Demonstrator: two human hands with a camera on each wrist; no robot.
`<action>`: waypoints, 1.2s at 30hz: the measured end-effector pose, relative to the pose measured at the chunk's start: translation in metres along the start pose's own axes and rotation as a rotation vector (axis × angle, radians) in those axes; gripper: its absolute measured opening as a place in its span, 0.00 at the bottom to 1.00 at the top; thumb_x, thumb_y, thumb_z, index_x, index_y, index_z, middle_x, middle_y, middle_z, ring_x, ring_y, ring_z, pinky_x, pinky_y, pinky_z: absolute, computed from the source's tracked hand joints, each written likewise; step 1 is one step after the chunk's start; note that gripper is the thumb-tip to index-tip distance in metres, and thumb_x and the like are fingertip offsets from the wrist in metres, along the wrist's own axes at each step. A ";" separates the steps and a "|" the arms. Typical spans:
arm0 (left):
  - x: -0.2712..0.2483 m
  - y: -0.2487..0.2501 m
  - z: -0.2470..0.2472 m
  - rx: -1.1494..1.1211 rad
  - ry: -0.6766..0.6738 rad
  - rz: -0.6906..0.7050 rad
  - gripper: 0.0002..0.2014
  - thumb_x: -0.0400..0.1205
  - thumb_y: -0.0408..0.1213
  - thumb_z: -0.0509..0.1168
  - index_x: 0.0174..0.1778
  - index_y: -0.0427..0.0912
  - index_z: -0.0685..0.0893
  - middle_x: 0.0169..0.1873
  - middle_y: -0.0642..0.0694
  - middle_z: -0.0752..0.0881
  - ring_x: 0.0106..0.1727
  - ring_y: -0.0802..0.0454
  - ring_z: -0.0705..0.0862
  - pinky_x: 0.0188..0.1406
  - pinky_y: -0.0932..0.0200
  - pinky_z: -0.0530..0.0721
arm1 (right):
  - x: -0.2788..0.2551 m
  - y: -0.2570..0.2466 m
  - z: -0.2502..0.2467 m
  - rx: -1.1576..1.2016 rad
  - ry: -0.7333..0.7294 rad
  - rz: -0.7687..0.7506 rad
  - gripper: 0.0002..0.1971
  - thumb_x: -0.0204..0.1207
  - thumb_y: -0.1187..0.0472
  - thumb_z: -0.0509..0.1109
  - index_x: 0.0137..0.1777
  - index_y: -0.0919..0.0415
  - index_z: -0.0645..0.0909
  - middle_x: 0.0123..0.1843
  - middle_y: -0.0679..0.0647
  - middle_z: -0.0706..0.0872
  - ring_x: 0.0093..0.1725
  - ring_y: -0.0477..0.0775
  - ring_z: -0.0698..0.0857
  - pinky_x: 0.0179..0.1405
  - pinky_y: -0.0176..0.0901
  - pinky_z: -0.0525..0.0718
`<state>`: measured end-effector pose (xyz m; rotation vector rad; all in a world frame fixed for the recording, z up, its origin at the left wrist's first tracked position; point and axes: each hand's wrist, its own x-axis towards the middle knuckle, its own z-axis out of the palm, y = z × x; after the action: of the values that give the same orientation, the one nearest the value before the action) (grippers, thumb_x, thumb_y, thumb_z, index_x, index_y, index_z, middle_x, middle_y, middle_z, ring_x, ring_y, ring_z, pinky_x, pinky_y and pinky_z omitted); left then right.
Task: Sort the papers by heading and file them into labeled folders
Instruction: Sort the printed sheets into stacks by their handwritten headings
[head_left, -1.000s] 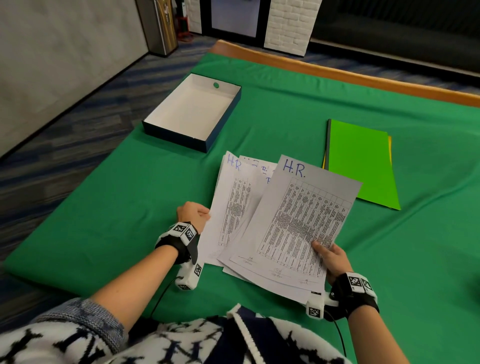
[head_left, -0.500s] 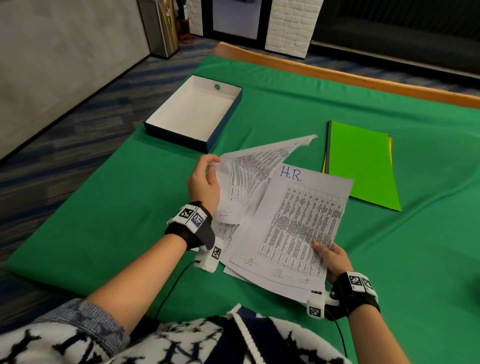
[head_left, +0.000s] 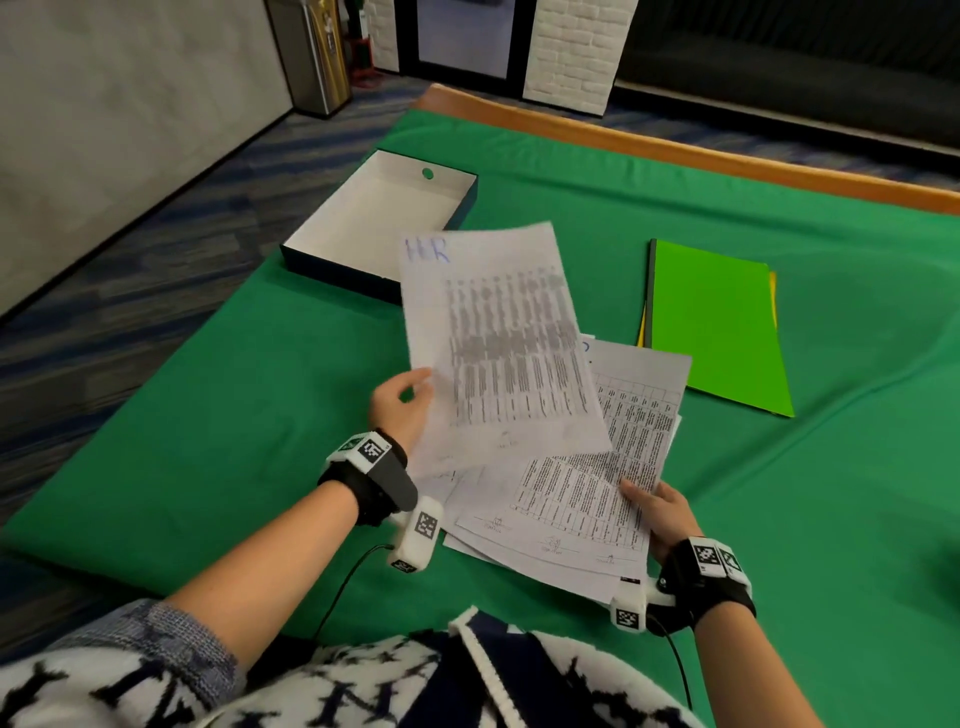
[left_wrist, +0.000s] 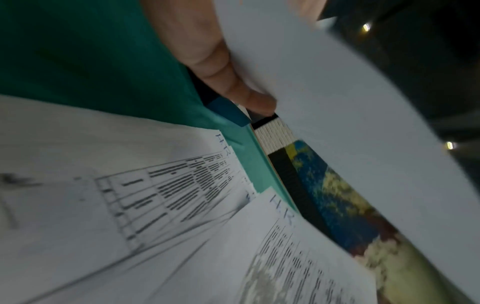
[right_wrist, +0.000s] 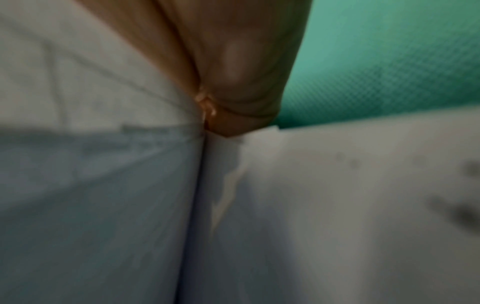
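My left hand (head_left: 402, 405) pinches the left edge of a printed sheet headed "H.R." (head_left: 498, 343), lifted and blurred above the table; its blank back (left_wrist: 350, 102) fills the left wrist view beside my fingers (left_wrist: 221, 67). My right hand (head_left: 657, 517) grips the lower right corner of a fanned stack of printed sheets (head_left: 587, 499) lying on the green cloth; the right wrist view shows its fingers (right_wrist: 233, 82) against paper (right_wrist: 337, 205). More "H.R." sheets (left_wrist: 130, 195) lie below the lifted one. A green folder (head_left: 717, 327) on a yellow one lies at the right.
An open white box with dark sides (head_left: 384, 218) stands at the back left of the green cloth (head_left: 260, 415). The table's wooden edge (head_left: 675, 150) runs along the far side. Carpeted floor lies to the left.
My left hand has pulled one sheet from the left of the fan, lifted it and turned it face up over the stack. The right hand kept its hold on the stack.
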<state>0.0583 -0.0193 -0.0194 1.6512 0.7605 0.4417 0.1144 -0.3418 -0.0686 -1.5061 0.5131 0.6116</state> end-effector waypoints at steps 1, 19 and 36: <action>-0.004 -0.003 0.002 0.026 -0.063 0.001 0.14 0.77 0.33 0.70 0.59 0.38 0.85 0.61 0.44 0.84 0.65 0.49 0.79 0.62 0.62 0.73 | 0.000 -0.001 0.000 0.014 0.005 0.004 0.20 0.77 0.68 0.68 0.68 0.71 0.72 0.54 0.67 0.88 0.48 0.66 0.89 0.50 0.64 0.86; -0.029 -0.029 0.023 0.457 -0.441 0.132 0.15 0.82 0.32 0.61 0.63 0.45 0.83 0.63 0.44 0.82 0.60 0.50 0.81 0.62 0.61 0.78 | -0.005 -0.004 0.004 -0.063 -0.027 -0.030 0.14 0.77 0.71 0.66 0.63 0.71 0.76 0.54 0.66 0.88 0.49 0.65 0.89 0.50 0.60 0.87; 0.009 -0.045 -0.007 0.993 -0.272 -0.099 0.47 0.62 0.58 0.78 0.72 0.42 0.68 0.69 0.40 0.72 0.71 0.40 0.67 0.69 0.45 0.71 | -0.002 -0.001 0.002 -0.031 -0.020 -0.055 0.08 0.78 0.71 0.65 0.56 0.68 0.78 0.52 0.66 0.87 0.49 0.65 0.88 0.48 0.59 0.88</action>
<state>0.0494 -0.0048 -0.0620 2.4984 0.9105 -0.3045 0.1135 -0.3394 -0.0664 -1.5369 0.4478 0.5934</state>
